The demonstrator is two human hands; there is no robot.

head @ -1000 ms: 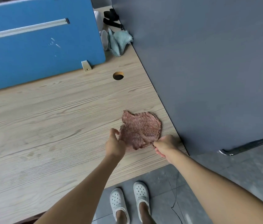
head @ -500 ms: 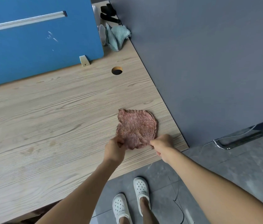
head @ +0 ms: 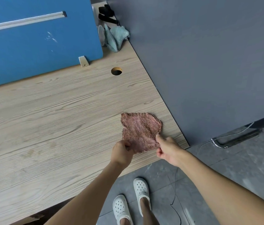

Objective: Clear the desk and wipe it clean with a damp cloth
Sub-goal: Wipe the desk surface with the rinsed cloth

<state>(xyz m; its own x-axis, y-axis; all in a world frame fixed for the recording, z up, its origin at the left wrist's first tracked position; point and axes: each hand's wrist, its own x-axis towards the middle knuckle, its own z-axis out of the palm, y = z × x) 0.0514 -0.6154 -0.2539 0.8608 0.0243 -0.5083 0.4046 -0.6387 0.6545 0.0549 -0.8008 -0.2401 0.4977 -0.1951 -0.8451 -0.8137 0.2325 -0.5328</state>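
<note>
**Item: brownish-pink terry cloth (head: 141, 130)** lies mostly flat on the wood-grain worktop (head: 55, 119), near the front right corner and just beside the grey side panel (head: 209, 62). Its near edge is raised slightly off the surface.

**Left hand (head: 122, 151)** – fingers are curled, and the grip is closed on the cloth's near left corner.

**Right hand (head: 168, 149)** – the near right edge is pinched between thumb and forefinger, with the other fingers tucked in.

**Also listed:** a blue divider screen (head: 38, 46) at the back and a round cable hole (head: 116, 71) in front of it. A teal cloth (head: 116, 37) and a black strap (head: 107, 14) are lodged in the far corner. White clogs (head: 141, 189) are seen on the floor below.

**Step in hand (judged):** the wide surface appears already cleared, and the cloth is being laid out or straightened by its near corners, ready for wiping. Dampness cannot be told.

**Next move (judged):** both pinches would be released, and a flat palm set on the cloth's middle. It would then be drawn in overlapping strokes across the board, starting from this corner. The items in the far corner would need lifting away before that part is reached.
</note>
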